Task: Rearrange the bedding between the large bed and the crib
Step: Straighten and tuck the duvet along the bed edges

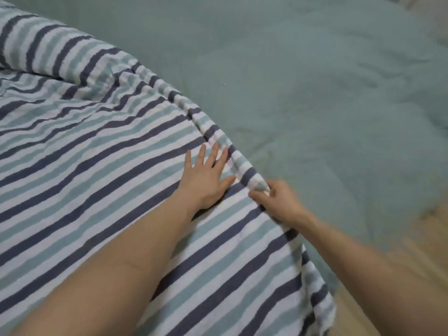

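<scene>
A striped blanket [97, 166] in navy, teal and white covers the left and lower part of the view, bunched into a thick fold at the upper left. It lies over a plain grey-green quilt [315, 93] that fills the top and right. My left hand [206, 178] rests flat on the striped blanket with its fingers spread, close to the blanket's right edge. My right hand [276, 200] pinches that raised edge just to the right of the left hand. The picture is blurred around the right hand.
A strip of light wooden floor [400, 258] shows at the lower right beside the bed. The striped blanket's edge hangs down over the bed's side at the bottom right. A pale surface shows at the top right corner.
</scene>
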